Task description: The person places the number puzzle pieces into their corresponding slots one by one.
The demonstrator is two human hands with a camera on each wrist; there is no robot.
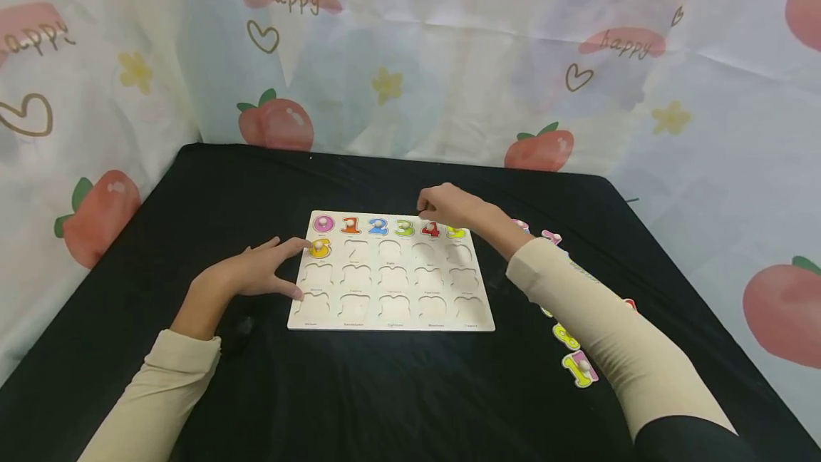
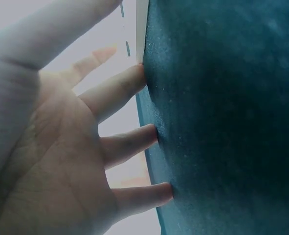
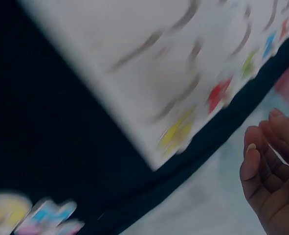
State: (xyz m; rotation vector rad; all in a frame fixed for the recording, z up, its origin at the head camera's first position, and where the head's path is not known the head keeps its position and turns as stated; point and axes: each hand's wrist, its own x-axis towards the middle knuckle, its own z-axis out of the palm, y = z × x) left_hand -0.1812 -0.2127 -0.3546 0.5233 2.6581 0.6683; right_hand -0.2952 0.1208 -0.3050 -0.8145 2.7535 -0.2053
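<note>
A wooden number puzzle board (image 1: 391,273) lies on the black tablecloth (image 1: 385,391), its top row filled and a yellow number six (image 1: 319,248) seated below. The left hand (image 1: 259,271) rests flat with fingers spread, its fingertips (image 2: 151,134) against the board's left edge. The right hand (image 1: 449,204) hovers over the far edge, fingers loosely curled and holding nothing (the wrist view shows an empty palm). Loose number pieces (image 1: 577,358) lie beside the right sleeve. Bracing the board as the left hand does seems wise, so pieces seat without it sliding.
</note>
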